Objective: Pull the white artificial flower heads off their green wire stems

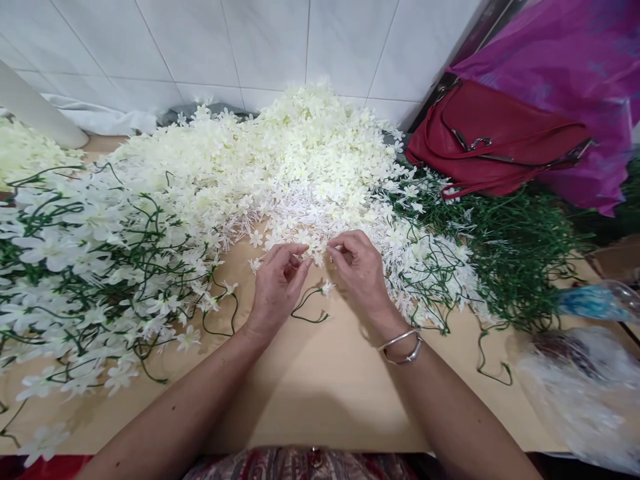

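My left hand [281, 277] is curled at the front of a heap of white artificial flowers [320, 147], its thumb and index finger bent towards each other. Opposite it, my right hand [361, 270] makes a pinch, thumb against index finger. Small white blossoms [316, 248] lie between and behind the fingertips; whether either hand grips one I cannot make out. Just below the hands, a green plastic stem [310, 315] with one white blossom on its end rests on the table [320, 393].
On the left is a pile of flowers on green stems [100, 267]. Bare green stems [520, 247] are heaped at right, below a red handbag [505, 140] and a purple bag [565, 73]. Clear plastic bags [590, 393] lie at the right edge. A tiled wall [270, 40] stands behind.
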A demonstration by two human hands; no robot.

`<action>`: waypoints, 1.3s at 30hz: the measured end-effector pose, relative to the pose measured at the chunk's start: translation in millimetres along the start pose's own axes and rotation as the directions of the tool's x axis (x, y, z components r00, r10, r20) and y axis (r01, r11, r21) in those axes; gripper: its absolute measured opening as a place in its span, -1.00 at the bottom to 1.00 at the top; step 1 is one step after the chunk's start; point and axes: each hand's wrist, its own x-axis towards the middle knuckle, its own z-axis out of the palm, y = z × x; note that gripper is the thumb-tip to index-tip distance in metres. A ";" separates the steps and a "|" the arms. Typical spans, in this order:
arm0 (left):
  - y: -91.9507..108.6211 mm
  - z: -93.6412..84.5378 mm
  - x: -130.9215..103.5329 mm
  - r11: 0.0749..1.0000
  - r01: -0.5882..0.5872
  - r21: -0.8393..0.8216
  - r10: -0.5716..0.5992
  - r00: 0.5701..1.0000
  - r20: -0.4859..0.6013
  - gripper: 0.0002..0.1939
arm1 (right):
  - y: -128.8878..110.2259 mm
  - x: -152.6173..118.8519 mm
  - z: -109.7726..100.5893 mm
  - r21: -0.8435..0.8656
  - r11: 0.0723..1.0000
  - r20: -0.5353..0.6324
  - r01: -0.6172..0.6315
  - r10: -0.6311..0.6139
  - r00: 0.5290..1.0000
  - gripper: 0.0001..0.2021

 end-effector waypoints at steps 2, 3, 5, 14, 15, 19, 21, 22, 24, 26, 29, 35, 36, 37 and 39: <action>0.5 -0.2 -0.1 1.000 0.005 -0.021 -0.005 1.000 0.007 -0.80 | -3.8 -2.3 -3.3 0.102 0.995 -0.015 -0.011 0.013 1.000 -0.90; 0.5 -0.2 -0.2 0.999 0.003 -0.036 -0.002 1.000 0.012 -0.77 | -6.3 -3.3 -4.1 0.139 0.990 0.002 -0.009 0.009 1.000 -0.91; -0.1 0.1 -0.2 0.997 -0.010 -0.072 0.012 1.000 0.026 -0.78 | -11.6 -5.3 -4.1 0.188 0.982 0.059 0.003 -0.014 0.998 -0.92; 1.9 -1.2 1.8 0.901 0.230 -0.368 -0.249 0.969 -0.004 -0.79 | -2.6 -0.3 -11.5 -0.108 0.979 0.053 0.170 -0.165 0.985 -0.76; 2.6 -1.5 2.4 0.898 0.242 -0.367 -0.261 0.965 -0.001 -0.76 | 1.7 1.2 -13.6 -0.197 0.957 0.091 0.212 -0.197 0.976 -0.73; 3.4 0.1 4.2 0.885 0.261 -0.385 -0.282 0.960 0.002 -0.71 | 12.9 5.1 -16.6 -0.426 0.846 0.244 0.320 -0.234 0.941 -0.75; 2.4 1.6 4.5 0.875 0.249 -0.415 -0.281 0.960 -0.017 -0.69 | 13.7 5.6 -15.7 -0.445 0.833 0.235 0.328 -0.245 0.941 -0.79; 1.6 2.2 4.5 0.873 0.240 -0.425 -0.278 0.960 -0.027 -0.70 | 13.0 5.6 -15.2 -0.428 0.846 0.209 0.318 -0.250 0.945 -0.80; 0.3 2.9 4.2 0.875 0.229 -0.427 -0.268 0.963 -0.033 -0.72 | 10.2 5.1 -14.8 -0.344 0.896 0.129 0.280 -0.250 0.960 -0.81; -0.5 3.2 3.9 0.878 0.237 -0.416 -0.274 0.961 -0.029 -0.75 | 6.0 4.2 -15.3 -0.234 0.943 0.053 0.237 -0.231 0.971 -0.83; -0.7 3.5 3.7 0.869 0.272 -0.414 -0.312 0.949 -0.032 -0.72 | -1.2 2.1 -15.2 -0.107 0.971 0.023 0.214 -0.213 0.977 -0.87; -1.8 3.5 2.4 0.883 0.281 -0.377 -0.310 0.951 -0.016 -0.69 | -13.8 -6.2 -5.5 -0.149 0.952 0.093 0.267 -0.256 0.962 -0.88; -2.4 3.7 1.9 0.889 0.274 -0.368 -0.296 0.955 -0.004 -0.70 | -15.6 -7.8 -3.5 -0.185 0.942 0.100 0.279 -0.264 0.959 -0.88; -3.0 4.0 1.3 0.894 0.266 -0.360 -0.282 0.960 0.009 -0.71 | -17.4 -9.3 -1.6 -0.212 0.935 0.100 0.284 -0.269 0.958 -0.88; -3.8 4.7 0.0 0.903 0.250 -0.350 -0.258 0.966 0.027 -0.73 | -20.6 -11.8 1.4 -0.220 0.936 0.098 0.275 -0.259 0.961 -0.88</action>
